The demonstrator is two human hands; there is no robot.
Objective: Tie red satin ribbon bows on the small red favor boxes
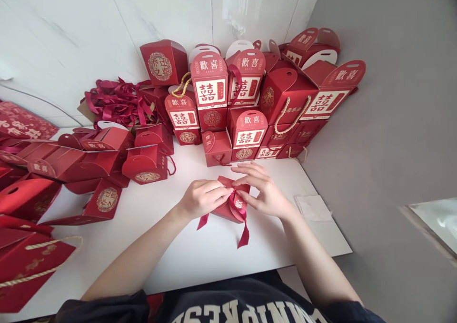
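Note:
A small red gift box stands on the white table in front of me, with a dark red ribbon at its top. The ribbon's two tails hang down over the box's near side, one to the left and one to the right. My left hand pinches the ribbon at the middle of the box top. Against the same spot, my right hand has its thumb and index finger on the ribbon, its other fingers stretched out. The exact shape of the knot is partly covered by my fingertips.
Stacked red gift boxes line the wall behind. More boxes crowd the left side, near a heap of ribbons. A folded white cloth or paper lies at right, beside a grey panel.

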